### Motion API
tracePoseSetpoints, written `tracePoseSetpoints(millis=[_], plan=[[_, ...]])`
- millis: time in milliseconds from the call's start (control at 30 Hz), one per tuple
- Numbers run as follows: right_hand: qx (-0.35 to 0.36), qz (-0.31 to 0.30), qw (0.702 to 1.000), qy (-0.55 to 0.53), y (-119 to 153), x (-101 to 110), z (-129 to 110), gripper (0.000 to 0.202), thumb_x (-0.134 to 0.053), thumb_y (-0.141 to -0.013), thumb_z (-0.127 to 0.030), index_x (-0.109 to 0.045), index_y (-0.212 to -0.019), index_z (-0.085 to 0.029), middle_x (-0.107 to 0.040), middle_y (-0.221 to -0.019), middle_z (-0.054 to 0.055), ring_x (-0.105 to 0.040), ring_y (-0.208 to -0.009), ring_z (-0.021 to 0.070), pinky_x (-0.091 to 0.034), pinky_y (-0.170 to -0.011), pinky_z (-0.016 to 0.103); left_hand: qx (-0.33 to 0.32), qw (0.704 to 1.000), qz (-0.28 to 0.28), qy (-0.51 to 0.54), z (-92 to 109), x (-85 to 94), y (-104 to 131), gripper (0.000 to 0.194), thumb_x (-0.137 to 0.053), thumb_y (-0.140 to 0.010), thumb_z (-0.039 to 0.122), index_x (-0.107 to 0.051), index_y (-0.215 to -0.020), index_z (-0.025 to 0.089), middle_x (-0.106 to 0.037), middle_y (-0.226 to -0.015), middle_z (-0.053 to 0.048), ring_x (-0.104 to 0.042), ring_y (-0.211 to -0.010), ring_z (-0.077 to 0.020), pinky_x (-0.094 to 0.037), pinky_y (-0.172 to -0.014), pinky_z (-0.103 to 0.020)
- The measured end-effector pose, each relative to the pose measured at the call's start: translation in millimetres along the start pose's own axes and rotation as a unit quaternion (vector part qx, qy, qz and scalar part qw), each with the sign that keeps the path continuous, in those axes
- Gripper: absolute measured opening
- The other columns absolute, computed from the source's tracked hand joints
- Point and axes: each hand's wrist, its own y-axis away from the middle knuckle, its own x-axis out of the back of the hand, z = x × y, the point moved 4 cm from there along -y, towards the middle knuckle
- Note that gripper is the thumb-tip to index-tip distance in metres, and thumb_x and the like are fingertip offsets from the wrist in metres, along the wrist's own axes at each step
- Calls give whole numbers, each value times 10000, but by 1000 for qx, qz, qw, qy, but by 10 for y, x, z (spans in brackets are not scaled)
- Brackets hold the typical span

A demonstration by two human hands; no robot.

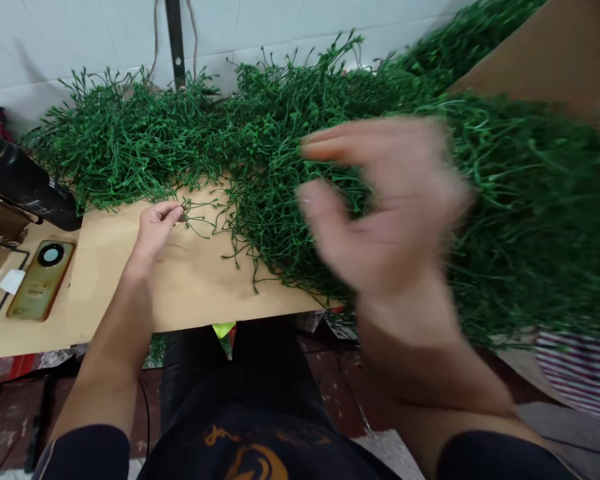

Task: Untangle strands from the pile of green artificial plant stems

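Left hand pinches a sprig at the pile's edge

From my feed, the left hand (157, 225) has thumb and fingers together, clamped on the near end of a thin green sprig (200, 220). I read that end grip as a way to leave the branching tips free; they spread over the bare tan top of the counter (190, 287), beside the pile of green stems (290, 167). The right hand (387, 207) blurs above that pile, thumb and fingers apart, with nothing I can make out between them; the open curve would suit gathering or separating loose stems. A phone (40, 280) and a black bottle (30, 180) lie off to the left, probably set there to leave working room in front of the body.
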Motion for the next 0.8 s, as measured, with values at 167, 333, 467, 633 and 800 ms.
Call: tracePoseSetpoints(millis=[167, 333, 467, 633, 800], plan=[[-55, -131, 986, -81, -257, -1398, -76, 528, -625, -769, -343, -472, -1211, -99, -563, -1210, 159, -492, -1133, 299, -402, -964, 471, -5, 1000, -24, 9, 33, -39, 75, 395, -804, -496, 496, -685, -647, 151, -641, -587, 1, -551, -544, -91, -478, -566, -219], [-140, -244, 951, -128, -231, -1830, -21, 264, -542, -819, -215, -523, -1049, -88, -611, -936, 117, -548, -838, 208, -419, -762, 344, -32, 999, -25, -5, 32, -41, 66, 381, -760, -563, 504, -676, -667, 146, -633, -615, -7, -573, -596, -111, -492, -614, -240], [-197, -249, 929, -189, -196, -1784, 107, 66, -494, -832, -198, -506, -789, -149, -475, -669, -3, -387, -608, 110, -294, -595, 265, -73, 996, -28, -50, -1, -55, 25, 344, -706, -651, 480, -682, -729, 146, -648, -712, -27, -586, -677, -121, -485, -667, -246], [-212, -226, 891, -332, -194, -1783, 199, 205, -471, -857, -202, -458, -658, -154, -365, -593, -42, -324, -585, 74, -257, -582, 243, -165, 966, -29, -195, -12, -7, -3, 260, -611, -765, 409, -689, -732, 162, -649, -818, -54, -606, -828, -160, -477, -803, -292], [-253, -197, 842, -434, -182, -1777, 234, 306, -393, -918, -210, -457, -625, -153, -323, -547, -54, -314, -542, 63, -265, -561, 228, -181, 943, -62, -272, -65, 1, -26, 221, -583, -795, 368, -693, -780, 176, -681, -907, -66, -623, -900, -185, -476, -863, -326]])
